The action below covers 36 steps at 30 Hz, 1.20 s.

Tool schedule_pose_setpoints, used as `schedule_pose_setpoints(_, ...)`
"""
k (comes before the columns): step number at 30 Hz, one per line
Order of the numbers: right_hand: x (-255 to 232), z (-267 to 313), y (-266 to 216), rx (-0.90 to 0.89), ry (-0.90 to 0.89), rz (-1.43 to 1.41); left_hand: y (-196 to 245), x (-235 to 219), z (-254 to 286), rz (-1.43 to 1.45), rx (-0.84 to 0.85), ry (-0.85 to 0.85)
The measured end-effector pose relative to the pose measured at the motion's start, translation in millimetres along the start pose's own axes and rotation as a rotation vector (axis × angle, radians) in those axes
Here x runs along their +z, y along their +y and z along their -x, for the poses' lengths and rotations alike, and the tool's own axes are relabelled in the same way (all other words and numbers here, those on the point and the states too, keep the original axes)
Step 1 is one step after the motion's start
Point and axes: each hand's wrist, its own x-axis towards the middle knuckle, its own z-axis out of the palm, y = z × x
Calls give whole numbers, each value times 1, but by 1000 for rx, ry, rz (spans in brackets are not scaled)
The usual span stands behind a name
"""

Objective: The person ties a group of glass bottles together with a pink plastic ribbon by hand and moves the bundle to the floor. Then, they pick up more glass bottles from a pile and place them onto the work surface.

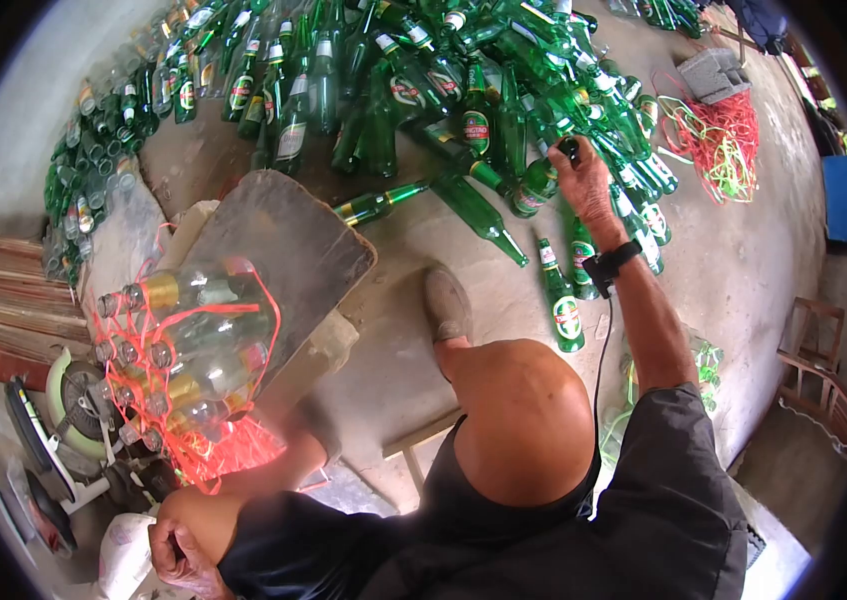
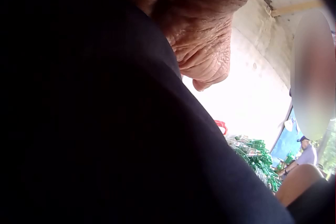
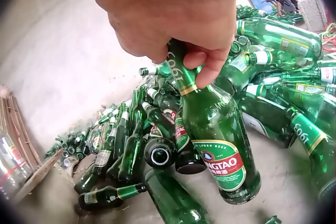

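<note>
A green glass bottle, pinched at the neck by the right hand, tilts with its base downward in front of a heap of green bottles; its green oval label (red band, white letters ending "NGTAO") sits beneath a gold-banded neck marked "1903".
</note>
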Motion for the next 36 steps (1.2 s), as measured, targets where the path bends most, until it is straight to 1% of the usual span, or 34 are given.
schedule_pose_setpoints(2,4,4,0,-6,-10,-21,7,1,-2,111,-22,-36)
schedule_pose_setpoints(3,7,7,0,-1,-5,-31,10,2,-4,117,-18,-37)
schedule_pose_setpoints(5,3,15,-16,34,-49,-2,15,3,-7,98,-9,-41)
schedule_pose_setpoints(6,1,18,-23,22,-53,-16,18,4,-8,87,-5,-42)
schedule_pose_setpoints(7,0,20,-26,20,-49,-14,21,4,-9,76,-2,-42)
schedule_pose_setpoints(10,-5,22,-33,-7,-149,-42,28,5,-13,42,9,-35)
schedule_pose_setpoints(11,-7,22,-32,-10,-144,-41,31,5,-14,30,11,-32)
schedule_pose_setpoints(13,-12,22,-33,-121,-218,-13,35,5,-15,3,14,-26)
schedule_pose_setpoints(14,-17,22,-34,-113,-271,-31,38,4,-15,-11,15,-25)
schedule_pose_setpoints(15,-20,21,-33,-114,-269,-30,39,4,-15,-26,16,-23)
schedule_pose_setpoints(17,-31,16,-24,-184,-446,-3,43,4,-15,-54,17,-21)
schedule_pose_setpoints(18,-37,13,-20,-186,-443,-2,44,4,-16,-68,19,-19)
schedule_pose_setpoints(21,-56,-3,-2,-265,-464,107,46,7,-17,-109,23,-12)
schedule_pose_setpoints(23,-56,-43,50,-542,-232,192,45,7,-18,-100,18,-18)
schedule_pose_setpoints(24,-68,-59,39,-448,-145,356,44,7,-19,-94,14,-24)
schedule_pose_setpoints(25,-75,-74,32,-337,-59,342,41,8,-19,-93,16,-24)
schedule_pose_setpoints(26,-76,-94,40,-201,3,364,38,9,-19,-76,31,-7)
schedule_pose_setpoints(27,-79,-110,42,-208,73,483,38,11,-20,-61,44,11)
schedule_pose_setpoints(29,-83,-136,32,-94,66,532,42,13,-24,-63,59,7)
schedule_pose_setpoints(32,-69,-164,49,-94,114,536,41,19,-29,-70,70,10)
schedule_pose_setpoints(33,-65,-169,46,-96,110,530,42,20,-30,-71,69,17)
schedule_pose_setpoints(35,-58,-177,41,-48,-19,574,45,23,-31,-76,66,28)
schedule_pose_setpoints(36,-54,-178,43,-75,-20,576,46,25,-32,-77,65,34)
